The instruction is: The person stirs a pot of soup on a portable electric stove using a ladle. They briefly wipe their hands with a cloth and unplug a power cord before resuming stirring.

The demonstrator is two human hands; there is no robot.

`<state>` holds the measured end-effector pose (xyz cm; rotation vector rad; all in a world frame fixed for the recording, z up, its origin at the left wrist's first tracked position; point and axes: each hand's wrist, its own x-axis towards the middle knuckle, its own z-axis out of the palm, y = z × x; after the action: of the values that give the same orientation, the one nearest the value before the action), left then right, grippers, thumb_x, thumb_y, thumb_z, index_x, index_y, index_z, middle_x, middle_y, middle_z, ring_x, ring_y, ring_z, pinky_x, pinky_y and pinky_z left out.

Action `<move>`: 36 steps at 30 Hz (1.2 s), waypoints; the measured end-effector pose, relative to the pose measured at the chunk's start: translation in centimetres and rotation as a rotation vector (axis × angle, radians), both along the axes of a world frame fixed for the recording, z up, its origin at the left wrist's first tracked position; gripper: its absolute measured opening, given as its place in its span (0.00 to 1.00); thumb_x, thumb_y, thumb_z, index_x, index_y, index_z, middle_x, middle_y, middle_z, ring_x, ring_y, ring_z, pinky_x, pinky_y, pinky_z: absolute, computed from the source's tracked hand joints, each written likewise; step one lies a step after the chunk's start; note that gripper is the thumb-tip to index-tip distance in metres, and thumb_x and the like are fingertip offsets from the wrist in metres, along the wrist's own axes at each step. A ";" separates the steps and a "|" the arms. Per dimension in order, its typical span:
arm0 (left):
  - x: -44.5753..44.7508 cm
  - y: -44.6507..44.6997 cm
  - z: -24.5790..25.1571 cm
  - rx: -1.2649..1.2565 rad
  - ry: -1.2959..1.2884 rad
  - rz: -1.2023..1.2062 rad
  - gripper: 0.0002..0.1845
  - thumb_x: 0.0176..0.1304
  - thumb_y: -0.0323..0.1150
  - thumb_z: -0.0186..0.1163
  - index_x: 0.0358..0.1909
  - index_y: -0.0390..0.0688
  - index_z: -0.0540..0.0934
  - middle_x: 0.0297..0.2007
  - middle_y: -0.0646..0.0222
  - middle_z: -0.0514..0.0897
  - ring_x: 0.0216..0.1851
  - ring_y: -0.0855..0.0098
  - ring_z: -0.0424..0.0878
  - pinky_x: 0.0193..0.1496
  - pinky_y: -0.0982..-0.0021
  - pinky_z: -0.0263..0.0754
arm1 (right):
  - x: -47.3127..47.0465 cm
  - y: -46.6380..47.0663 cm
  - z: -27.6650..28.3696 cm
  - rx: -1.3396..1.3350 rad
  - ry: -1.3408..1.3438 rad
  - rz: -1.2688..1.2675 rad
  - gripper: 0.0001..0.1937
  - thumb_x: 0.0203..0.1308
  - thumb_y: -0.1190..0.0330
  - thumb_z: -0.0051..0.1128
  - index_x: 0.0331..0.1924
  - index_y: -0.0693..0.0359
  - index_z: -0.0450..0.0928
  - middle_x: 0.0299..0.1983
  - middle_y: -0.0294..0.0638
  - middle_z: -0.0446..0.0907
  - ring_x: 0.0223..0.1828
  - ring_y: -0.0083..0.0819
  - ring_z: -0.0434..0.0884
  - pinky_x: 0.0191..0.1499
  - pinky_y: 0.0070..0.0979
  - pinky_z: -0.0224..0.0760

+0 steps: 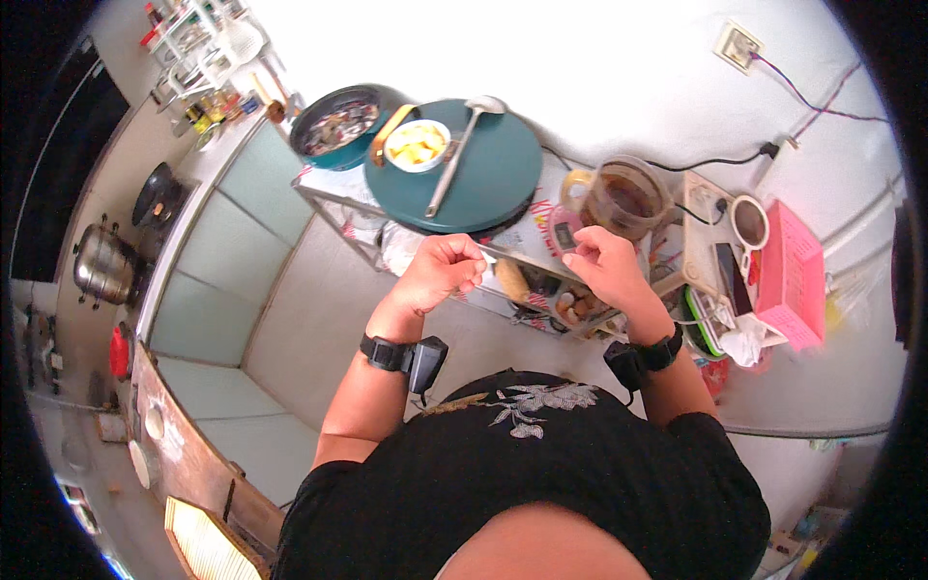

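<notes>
My left hand (444, 274) is raised before the front edge of a metal-framed shelf (330, 201), fingers curled and thumb against them, with nothing visible in it. Farther right, my right hand (607, 267) hovers in front of a pink digital scale (555, 220); its thumb and bent fingers stand apart, holding nothing. Beyond both hands sits a round teal appliance (507, 174). On it lie a metal ladle (457, 163) and a white bowl of yellow chunks (417, 145). A teal pot (341, 158) with mixed dark and pale contents stands to its left.
A clear jug of dark liquid (629, 190) stands right of the scale. Farther right are a strainer (750, 223) and a pink basket (792, 279). Black cables run along the wall below a socket (738, 47). A steel steamer pot (105, 262) and wok (158, 197) are at left.
</notes>
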<state>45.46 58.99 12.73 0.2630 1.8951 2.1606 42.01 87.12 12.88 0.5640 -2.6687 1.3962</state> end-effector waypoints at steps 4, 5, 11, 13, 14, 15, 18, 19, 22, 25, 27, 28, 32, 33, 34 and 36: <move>3.9 -6.8 0.3 -0.019 0.001 0.166 0.03 0.58 0.24 0.61 0.28 0.39 0.78 0.22 0.72 0.79 0.24 0.80 0.75 0.28 0.79 0.70 | -0.1 -7.0 -0.6 0.087 -0.027 0.073 0.18 0.48 0.64 0.66 0.40 0.67 0.77 0.28 0.48 0.79 0.29 0.38 0.80 0.34 0.32 0.72; 4.9 -8.4 0.2 -0.027 0.005 0.211 0.03 0.58 0.24 0.61 0.28 0.39 0.78 0.22 0.72 0.79 0.24 0.80 0.75 0.28 0.79 0.70 | -0.2 -8.7 -0.9 0.092 -0.022 0.114 0.18 0.48 0.64 0.66 0.40 0.66 0.77 0.28 0.48 0.79 0.30 0.39 0.81 0.34 0.32 0.73; 9.8 -15.3 -0.9 -0.052 -0.026 0.470 0.05 0.62 0.26 0.58 0.28 0.40 0.78 0.22 0.72 0.78 0.23 0.80 0.74 0.26 0.79 0.69 | -3.3 -17.1 -2.9 0.208 -0.051 0.069 0.20 0.48 0.62 0.66 0.42 0.66 0.76 0.31 0.48 0.81 0.34 0.44 0.81 0.38 0.35 0.74; 10.4 -16.8 -1.2 -0.032 -0.059 0.557 0.05 0.63 0.28 0.57 0.28 0.40 0.78 0.22 0.72 0.78 0.22 0.80 0.73 0.26 0.79 0.69 | -5.3 -18.8 -3.5 0.260 -0.082 -0.004 0.25 0.49 0.61 0.66 0.49 0.66 0.73 0.39 0.53 0.81 0.41 0.48 0.81 0.44 0.38 0.74; 10.7 -17.5 -1.5 -0.012 -0.078 0.605 0.06 0.63 0.29 0.57 0.29 0.40 0.78 0.22 0.72 0.78 0.22 0.80 0.73 0.26 0.79 0.69 | -6.1 -19.7 -3.9 0.282 -0.070 -0.063 0.26 0.49 0.61 0.65 0.51 0.66 0.71 0.41 0.54 0.80 0.43 0.49 0.80 0.46 0.39 0.73; 10.8 -18.2 -1.7 0.006 -0.097 0.656 0.06 0.63 0.29 0.57 0.29 0.39 0.78 0.22 0.72 0.79 0.22 0.80 0.73 0.26 0.79 0.69 | -7.0 -20.5 -4.2 0.307 -0.068 -0.128 0.27 0.50 0.61 0.65 0.52 0.67 0.70 0.42 0.55 0.80 0.45 0.50 0.80 0.48 0.40 0.73; 10.4 -20.6 -2.2 0.025 -0.137 0.726 0.06 0.64 0.30 0.57 0.31 0.39 0.78 0.23 0.72 0.79 0.23 0.80 0.74 0.27 0.79 0.70 | -9.5 -22.1 -4.9 0.322 -0.115 -0.190 0.31 0.51 0.59 0.64 0.56 0.67 0.64 0.44 0.58 0.79 0.47 0.53 0.79 0.49 0.42 0.72; 10.0 -21.4 -2.2 0.028 -0.136 0.742 0.06 0.64 0.30 0.57 0.31 0.39 0.78 0.23 0.72 0.79 0.23 0.80 0.74 0.28 0.79 0.70 | -10.1 -22.7 -5.1 0.325 -0.151 -0.210 0.31 0.51 0.58 0.63 0.55 0.66 0.63 0.43 0.58 0.79 0.46 0.53 0.79 0.48 0.42 0.72; 7.2 -24.2 -2.2 0.009 -0.154 0.740 0.06 0.64 0.30 0.57 0.32 0.39 0.79 0.24 0.71 0.80 0.23 0.80 0.75 0.28 0.79 0.70 | -11.1 -24.1 -5.4 0.361 -0.168 -0.244 0.33 0.50 0.55 0.64 0.55 0.64 0.59 0.41 0.56 0.79 0.44 0.52 0.80 0.45 0.43 0.73; 2.6 -26.8 -1.4 -0.059 -0.172 0.703 0.06 0.64 0.30 0.57 0.33 0.39 0.79 0.24 0.71 0.80 0.23 0.80 0.75 0.28 0.78 0.71 | -11.9 -24.9 -5.7 0.322 -0.175 -0.250 0.35 0.48 0.57 0.66 0.56 0.61 0.57 0.40 0.55 0.80 0.42 0.52 0.81 0.43 0.44 0.73; -0.8 -28.6 -0.9 -0.108 -0.176 0.649 0.06 0.64 0.31 0.57 0.34 0.38 0.79 0.24 0.70 0.80 0.23 0.79 0.75 0.28 0.78 0.71 | -12.5 -25.1 -6.1 0.285 -0.211 -0.283 0.35 0.46 0.61 0.65 0.57 0.59 0.56 0.39 0.56 0.80 0.41 0.54 0.80 0.42 0.46 0.73; -2.5 -29.4 -0.8 -0.144 -0.187 0.633 0.06 0.64 0.31 0.56 0.34 0.39 0.78 0.25 0.70 0.80 0.23 0.79 0.75 0.28 0.78 0.70 | -12.7 -25.3 -6.4 0.269 -0.181 -0.320 0.35 0.46 0.65 0.63 0.58 0.58 0.55 0.38 0.57 0.80 0.40 0.57 0.80 0.42 0.47 0.72; -7.9 -32.5 -0.8 -0.138 -0.190 0.576 0.06 0.64 0.30 0.56 0.35 0.38 0.79 0.25 0.69 0.80 0.23 0.78 0.75 0.29 0.78 0.71 | -13.4 -24.9 -7.9 0.231 -0.208 -0.430 0.29 0.44 0.67 0.58 0.54 0.63 0.62 0.37 0.58 0.79 0.40 0.56 0.80 0.43 0.45 0.72; -8.8 -33.2 -0.9 -0.106 -0.174 0.555 0.06 0.64 0.30 0.57 0.35 0.37 0.79 0.25 0.68 0.81 0.23 0.79 0.75 0.29 0.78 0.72 | -13.6 -24.5 -8.2 0.222 -0.227 -0.435 0.26 0.44 0.67 0.58 0.51 0.64 0.65 0.37 0.58 0.79 0.40 0.56 0.80 0.43 0.45 0.72; -9.8 -33.7 -1.1 -0.107 -0.200 0.545 0.06 0.64 0.30 0.57 0.35 0.38 0.79 0.25 0.68 0.81 0.23 0.78 0.75 0.28 0.78 0.72 | -13.7 -24.1 -8.5 0.217 -0.246 -0.444 0.24 0.44 0.67 0.57 0.49 0.65 0.68 0.37 0.58 0.79 0.40 0.55 0.80 0.44 0.44 0.72; -11.3 -34.5 -1.5 -0.070 -0.217 0.518 0.06 0.64 0.30 0.57 0.35 0.38 0.79 0.25 0.69 0.80 0.22 0.78 0.75 0.28 0.78 0.72 | -13.8 -23.3 -9.0 0.194 -0.260 -0.493 0.20 0.45 0.66 0.57 0.44 0.66 0.71 0.36 0.57 0.80 0.39 0.54 0.80 0.43 0.43 0.72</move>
<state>34.20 24.44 11.22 -0.5115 2.0684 2.2939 28.23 63.79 3.92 -0.2801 -2.8747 1.1385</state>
